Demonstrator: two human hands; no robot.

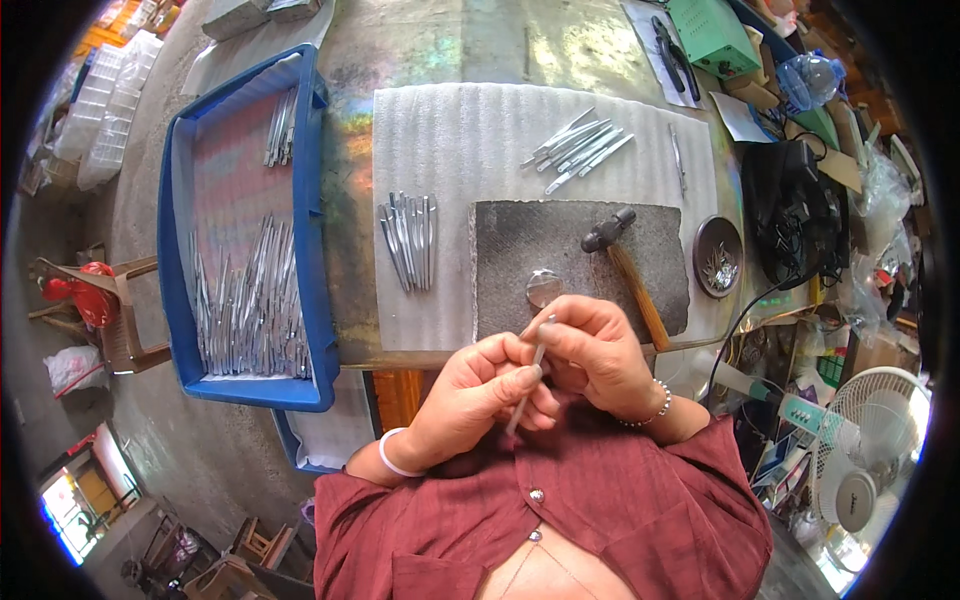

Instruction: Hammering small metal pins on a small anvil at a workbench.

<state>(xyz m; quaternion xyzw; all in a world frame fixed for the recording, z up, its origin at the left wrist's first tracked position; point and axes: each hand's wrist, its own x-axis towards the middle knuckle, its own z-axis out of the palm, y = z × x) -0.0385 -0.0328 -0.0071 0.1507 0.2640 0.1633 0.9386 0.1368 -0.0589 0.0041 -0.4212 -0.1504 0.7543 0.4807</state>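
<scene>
Close to my chest, a slim silvery metal strip is held slantwise between both hands. My left hand pinches its middle with thumb and fingers. At the upper end, the fingertips of my right hand close around the same strip. Just beyond the hands lies a dark rough mat with a small round metal block and a wooden-handled hammer on it. Similar strips lie in a left bunch and a far bunch on white foam sheeting.
A blue tray at the left holds many more strips. Right of the mat sits a round dish of small metal bits. A single thin strip, pliers, a green box and a white fan are also at the right.
</scene>
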